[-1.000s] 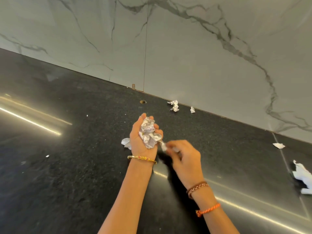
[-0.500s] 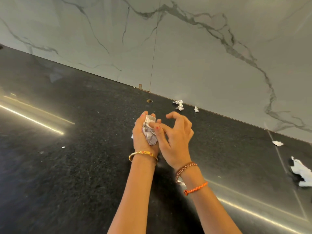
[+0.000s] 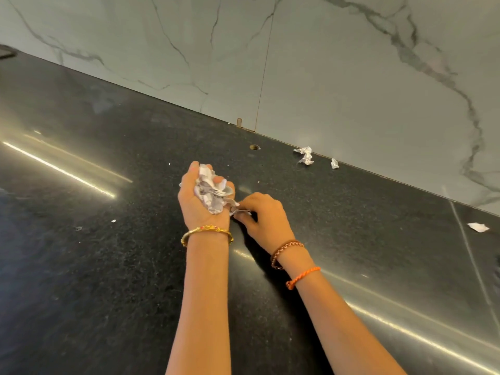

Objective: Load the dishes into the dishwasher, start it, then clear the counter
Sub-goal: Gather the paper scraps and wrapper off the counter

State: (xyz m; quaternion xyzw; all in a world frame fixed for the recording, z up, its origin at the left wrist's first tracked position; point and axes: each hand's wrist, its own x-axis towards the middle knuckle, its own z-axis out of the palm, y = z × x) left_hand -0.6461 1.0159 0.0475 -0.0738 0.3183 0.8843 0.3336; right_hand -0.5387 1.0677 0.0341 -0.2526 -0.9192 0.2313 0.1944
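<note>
My left hand (image 3: 198, 204) is palm up over the black counter (image 3: 108, 266), its fingers curled round a wad of crumpled white paper (image 3: 212, 192). Just to its right, my right hand (image 3: 266, 217) is low at the counter and pinches a small white paper scrap (image 3: 240, 211) at the edge of the wad. More crumpled scraps lie by the wall: a larger crumpled scrap (image 3: 305, 155) and a smaller crumpled scrap (image 3: 334, 163). A flat paper piece (image 3: 478, 227) lies far right.
A marble backsplash (image 3: 324, 77) runs along the counter's far edge. A small round hole (image 3: 254, 146) sits in the counter near the wall. Tiny white crumbs (image 3: 113, 220) dot the counter to the left.
My right hand left the wad, dropped to the counter and now pinches a small scrap. My left hand turned more palm up with the wad. The view shifted slightly.
</note>
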